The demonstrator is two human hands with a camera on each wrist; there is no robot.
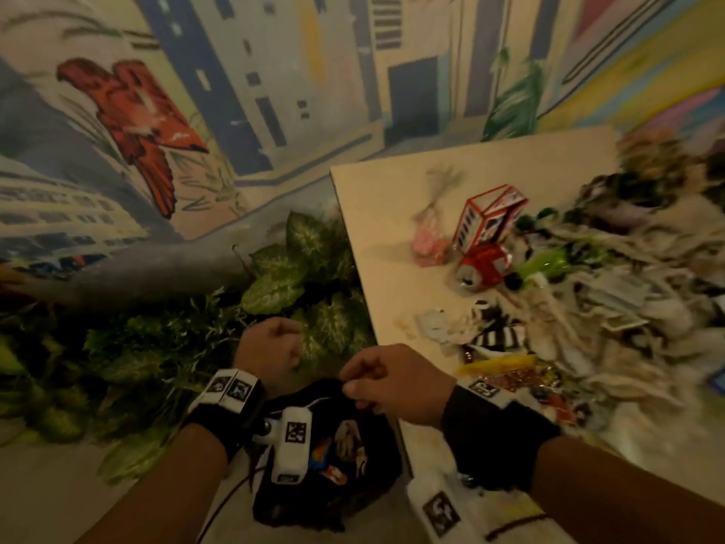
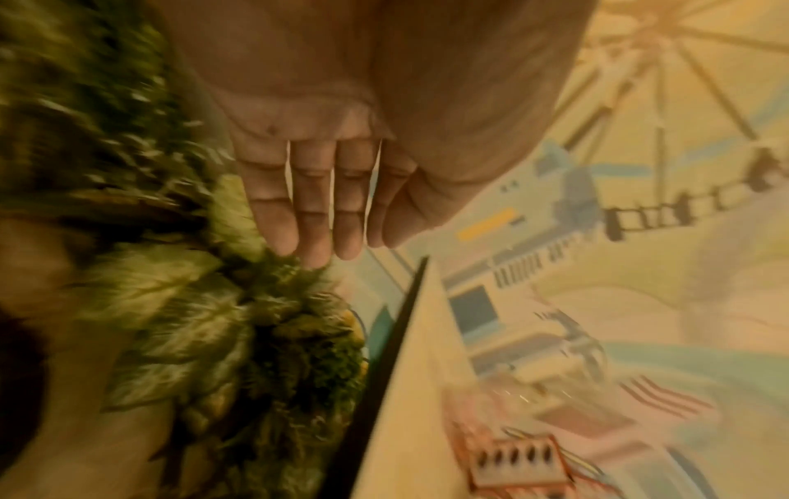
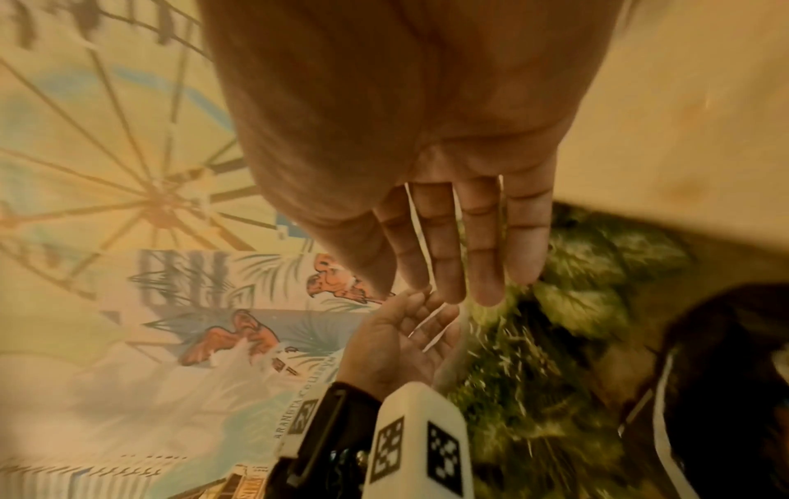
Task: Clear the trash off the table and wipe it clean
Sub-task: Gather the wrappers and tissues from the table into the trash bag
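Note:
A black trash bag (image 1: pixel 282 508) hangs open below the near corner of the beige table (image 1: pixel 392 214), with wrappers inside it. On the table lie a crushed red can (image 1: pixel 484 265), a red-and-white carton (image 1: pixel 486 217), a pink wrapper (image 1: pixel 427 245) and a big heap of shredded paper (image 1: pixel 608 300). My left hand (image 1: pixel 270 347) hovers over the plants just left of the bag; in the left wrist view its fingers (image 2: pixel 316 216) are fairly straight and empty. My right hand (image 1: pixel 388 382) is above the bag's rim; its fingers (image 3: pixel 469 243) are straight and hold nothing.
Green leafy plants (image 1: pixel 298 276) fill the gap between the table's left edge and a painted mural wall (image 1: pixel 137 111). A yellow wrapper (image 1: pixel 502 363) and other scraps lie near the table's front edge. The pictures are blurred by motion.

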